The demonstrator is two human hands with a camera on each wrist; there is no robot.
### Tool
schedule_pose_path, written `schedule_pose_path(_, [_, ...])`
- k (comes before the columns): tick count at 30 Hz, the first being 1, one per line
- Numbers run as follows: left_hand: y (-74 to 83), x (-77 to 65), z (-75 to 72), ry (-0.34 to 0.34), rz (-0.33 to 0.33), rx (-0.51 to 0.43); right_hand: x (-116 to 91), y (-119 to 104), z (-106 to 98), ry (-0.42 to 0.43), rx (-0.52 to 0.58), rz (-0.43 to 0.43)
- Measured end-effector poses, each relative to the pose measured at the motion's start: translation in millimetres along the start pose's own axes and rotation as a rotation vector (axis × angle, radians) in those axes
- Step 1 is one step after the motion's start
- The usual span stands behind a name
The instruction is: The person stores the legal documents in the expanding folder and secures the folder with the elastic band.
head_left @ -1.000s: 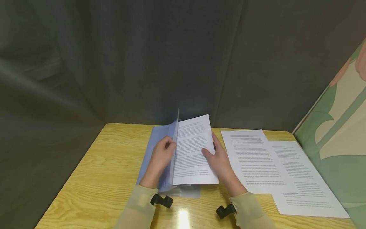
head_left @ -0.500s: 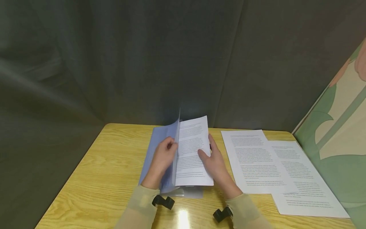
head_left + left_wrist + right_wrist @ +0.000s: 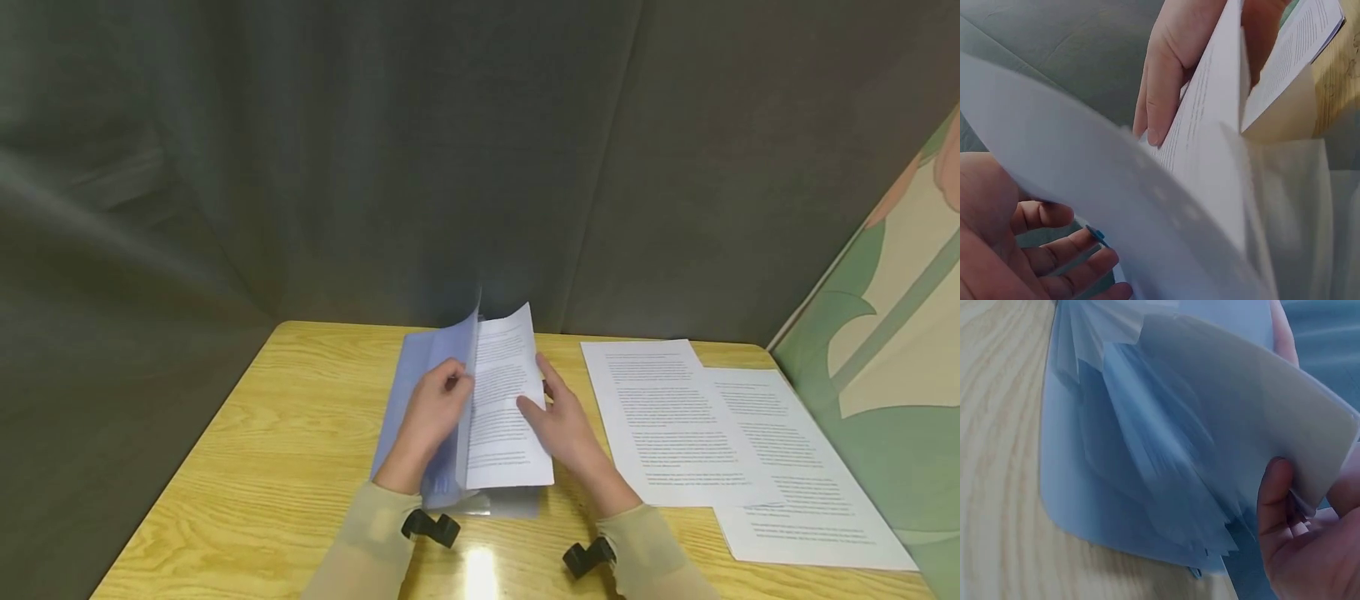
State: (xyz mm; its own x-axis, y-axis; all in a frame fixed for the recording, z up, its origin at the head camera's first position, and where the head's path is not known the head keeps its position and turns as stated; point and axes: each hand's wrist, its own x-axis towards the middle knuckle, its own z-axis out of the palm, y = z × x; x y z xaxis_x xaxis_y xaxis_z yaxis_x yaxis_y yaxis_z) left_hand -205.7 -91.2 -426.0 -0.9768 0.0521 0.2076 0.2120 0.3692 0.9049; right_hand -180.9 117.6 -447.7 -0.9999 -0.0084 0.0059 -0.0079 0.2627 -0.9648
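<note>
A translucent blue folder (image 3: 417,358) with clear pockets (image 3: 1160,444) lies opened on the table. My left hand (image 3: 435,404) pinches its raised cover, which stands up and bends, partly hiding the fingertips. Inside the fold, printed sheets (image 3: 502,400) lean upright and curl slightly at the upper corner. Along their right edge, my right hand (image 3: 564,421) grips them, with the thumb on the printed face. Seen from the right wrist, several clear pockets fan out below the sheets. A small blue piece (image 3: 1096,234) shows by the left fingers in the left wrist view.
Two overlapping piles of printed paper, a left one (image 3: 667,425) and a right one (image 3: 817,492), lie on the wooden table (image 3: 247,433) at the right. A dark curtain (image 3: 420,167) hangs behind the table; patterned fabric (image 3: 892,350) borders it on the right.
My right hand has moved a little left with the sheets, which now sit closer to the raised cover and curl more. The left hand and the cover have shifted slightly right.
</note>
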Motion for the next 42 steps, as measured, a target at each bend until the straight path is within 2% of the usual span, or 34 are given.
schedule_pose_path(5, [1.4,-1.2,1.1,-0.049,0.006,-0.010,0,2,2,-0.025,0.018,0.007])
schedule_pose_path(10, [4.7,-2.6,3.2,-0.060,0.003,-0.022,1,4,7,-0.015,0.014,-0.011])
schedule_pose_path(19, [9.3,-4.8,5.7,-0.047,-0.001,-0.036,-1,8,14,-0.020,-0.062,-0.027])
schedule_pose_path(25, [10.8,-5.9,6.1,-0.067,0.004,-0.042,-1,7,13,-0.005,-0.092,-0.010])
schedule_pose_path(32, [9.8,-5.7,6.6,-0.066,0.015,-0.027,0,9,12,0.009,-0.111,-0.021])
schedule_pose_path(42, [8.6,-5.4,5.4,-0.059,0.019,-0.037,3,12,12,-0.011,-0.120,0.009])
